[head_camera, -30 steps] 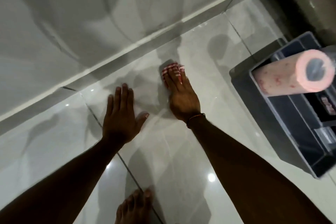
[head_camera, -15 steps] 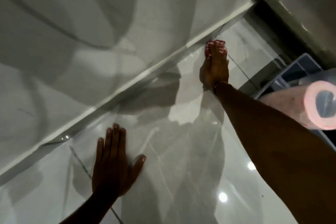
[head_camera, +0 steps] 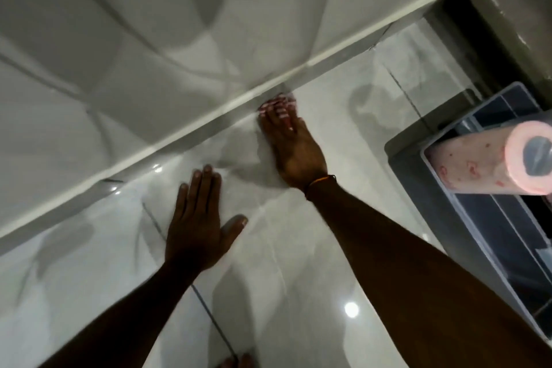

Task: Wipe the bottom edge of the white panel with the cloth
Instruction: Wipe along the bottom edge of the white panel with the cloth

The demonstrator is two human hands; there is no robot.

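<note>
Head view, right hand [head_camera: 294, 148] pressing cloth [head_camera: 276, 105] at white panel [head_camera: 149, 39] bottom edge, left hand [head_camera: 198, 225] flat, empty

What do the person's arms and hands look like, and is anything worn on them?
Both forearms are bare, with no sleeves or gloves. The right hand has a thin orange-red thread bracelet at the wrist. The left hand wears nothing visible.

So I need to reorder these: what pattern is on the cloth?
Red and white stripes on the cloth, seen in the head view.
</note>
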